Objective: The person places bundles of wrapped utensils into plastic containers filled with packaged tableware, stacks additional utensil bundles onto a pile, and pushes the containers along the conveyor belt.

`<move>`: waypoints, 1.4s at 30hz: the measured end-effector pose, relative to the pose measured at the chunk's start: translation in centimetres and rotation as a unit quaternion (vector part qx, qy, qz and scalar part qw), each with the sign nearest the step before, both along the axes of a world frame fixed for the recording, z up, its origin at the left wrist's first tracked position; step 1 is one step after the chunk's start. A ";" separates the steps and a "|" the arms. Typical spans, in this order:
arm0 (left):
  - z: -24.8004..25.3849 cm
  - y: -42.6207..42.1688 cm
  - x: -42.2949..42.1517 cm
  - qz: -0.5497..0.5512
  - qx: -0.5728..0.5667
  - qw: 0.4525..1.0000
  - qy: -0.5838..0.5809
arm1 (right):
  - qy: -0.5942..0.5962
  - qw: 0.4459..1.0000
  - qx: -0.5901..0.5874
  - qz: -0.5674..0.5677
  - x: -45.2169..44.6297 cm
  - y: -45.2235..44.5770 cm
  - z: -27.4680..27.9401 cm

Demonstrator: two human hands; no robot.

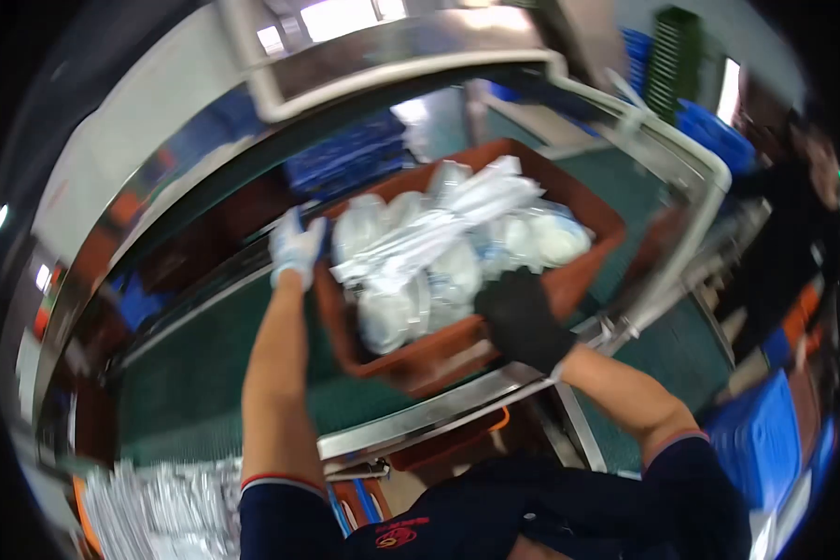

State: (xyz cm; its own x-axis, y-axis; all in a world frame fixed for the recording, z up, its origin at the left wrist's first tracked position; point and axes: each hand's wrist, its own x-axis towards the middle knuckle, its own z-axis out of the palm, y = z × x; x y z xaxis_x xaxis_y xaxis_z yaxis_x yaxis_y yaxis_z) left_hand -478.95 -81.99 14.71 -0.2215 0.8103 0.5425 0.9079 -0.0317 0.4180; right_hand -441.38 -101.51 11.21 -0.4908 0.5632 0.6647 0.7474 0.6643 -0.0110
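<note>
A reddish-brown plastic bin sits tilted in view on the green conveyor belt. Inside it lie clear-wrapped packs of white round items, with a bundle of long white wrapped strips across the top. My left hand, in a white glove, is at the bin's left end with thumb and fingers apart; whether it touches the wall is blurred. Over the near rim, my right hand in a black glove is bent round the edge, its fingertips partly hidden among the packs.
Blue crates stand beyond the belt. A white pipe frame curves round the far and right sides. Several white wrapped packs fill a container at lower left. Blue bins are stacked at right, near another person in dark clothes.
</note>
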 end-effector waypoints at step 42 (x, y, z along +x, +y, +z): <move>-26.0 -26.2 3.1 0.136 -0.194 0.970 0.047 | 0.567 0.082 -0.424 -0.701 34.3 -47.4 -50.3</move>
State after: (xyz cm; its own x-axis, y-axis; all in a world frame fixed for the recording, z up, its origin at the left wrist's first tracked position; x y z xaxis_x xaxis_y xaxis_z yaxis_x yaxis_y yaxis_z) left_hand -475.81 -108.19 -11.33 -0.4209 0.8759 0.2359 0.8949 0.3583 0.2661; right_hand -407.12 -148.92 -39.04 0.5589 -0.3832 -0.7354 -0.7191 -0.6656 -0.1997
